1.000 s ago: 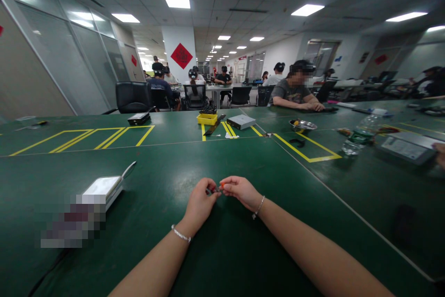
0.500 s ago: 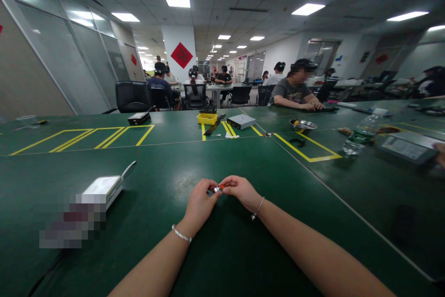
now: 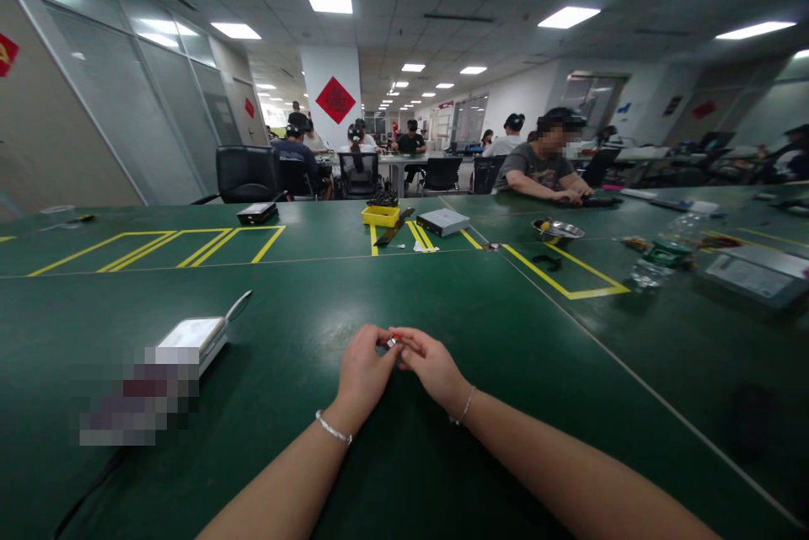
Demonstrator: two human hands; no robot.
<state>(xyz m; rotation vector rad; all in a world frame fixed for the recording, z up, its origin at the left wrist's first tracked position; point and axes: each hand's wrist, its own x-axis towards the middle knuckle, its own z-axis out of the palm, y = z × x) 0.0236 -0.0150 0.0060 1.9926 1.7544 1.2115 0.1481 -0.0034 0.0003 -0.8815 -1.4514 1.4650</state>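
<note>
A small silver-and-orange piece (image 3: 393,341) sits between my two hands, low over the green table; its kind is too small to make out. My left hand (image 3: 365,367) pinches the silver side between thumb and fingertips. From the other side, my right hand (image 3: 436,367) has its bent fingers over the orange end, with the thumb just below. Fingers hide part of the piece. Both hands are close together, fingertips nearly touching.
On the green table (image 3: 284,439) lies a pale device (image 3: 193,336) with a cable, at left. Farther back are a yellow bin (image 3: 380,216), a grey metal box (image 3: 442,222) and a metal dish (image 3: 557,228). A bottle (image 3: 661,258) stands at right; a co-worker (image 3: 547,161) sits beyond.
My right hand has shifted slightly left, its fingers now covering more of the orange end. My left hand keeps its pinch. The whole view has turned a little to the left.
</note>
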